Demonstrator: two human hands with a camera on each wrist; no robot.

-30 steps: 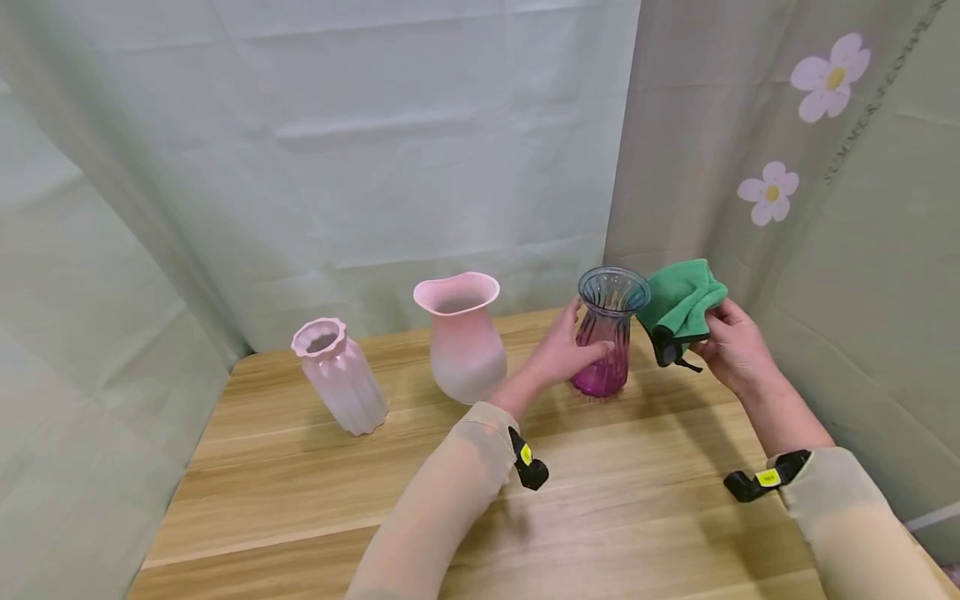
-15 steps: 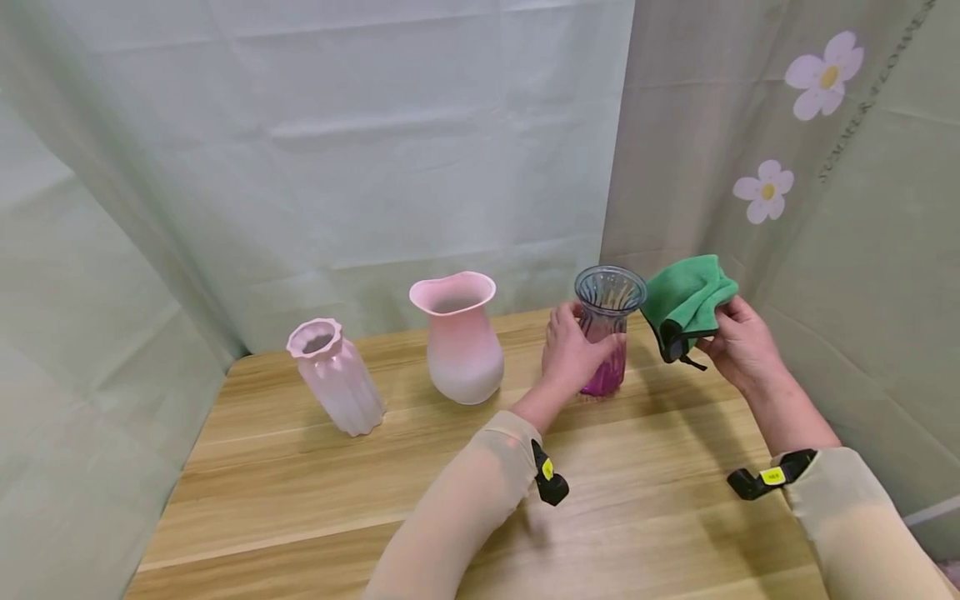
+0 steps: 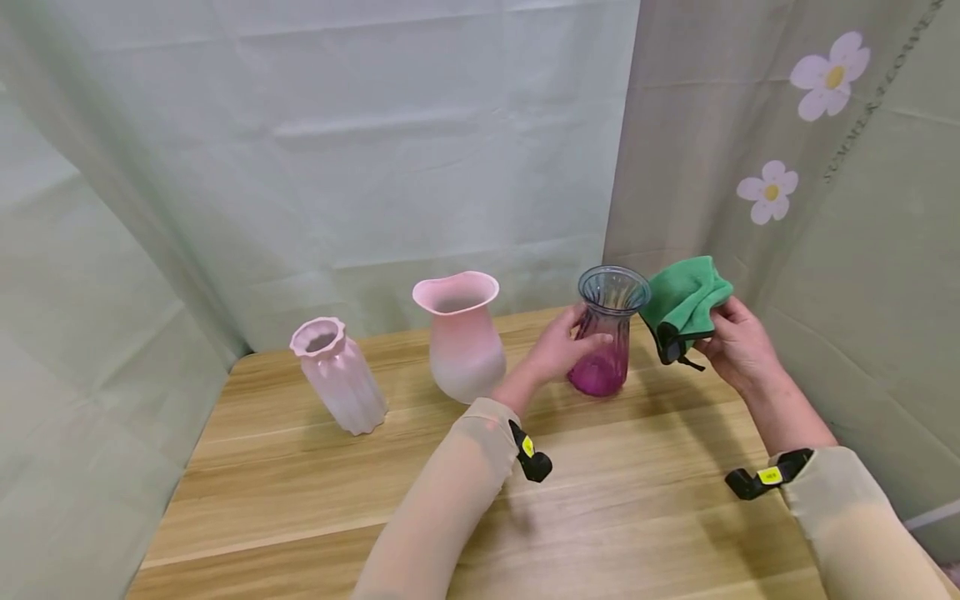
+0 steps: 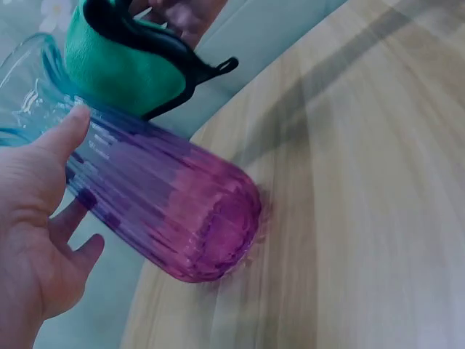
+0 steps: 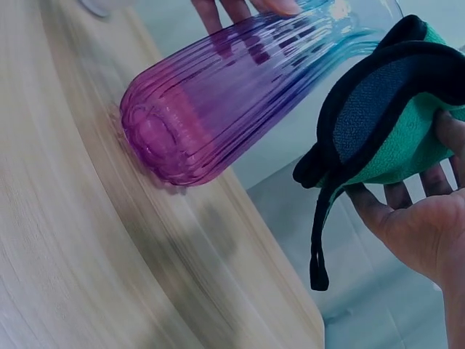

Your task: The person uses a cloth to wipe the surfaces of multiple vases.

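Note:
A ribbed glass vase (image 3: 603, 346), blue at its rim and purple-pink at its base, stands on the wooden table. My left hand (image 3: 558, 346) grips its side below the neck, the thumb (image 4: 69, 131) across the near side and the fingers passing behind. In my right hand (image 3: 738, 346) is a green cloth (image 3: 686, 296) with black edging and a small black loop, pinched between thumb and fingers. The cloth hangs folded beside the vase's neck, above the table; the right wrist view shows a dark blue patch on it.
Left of the glass vase stands a wide-mouthed pink-and-white vase (image 3: 468, 350), close to my left forearm. A narrower pale pink fluted vase (image 3: 345, 383) is farther left. The wooden table (image 3: 285, 508) ends at curtains behind and on both sides.
My left hand swung round the glass vase toward the right, then back left, keeping to its side. The vase stays in nearly the same spot; the right hand and cloth shift only slightly.

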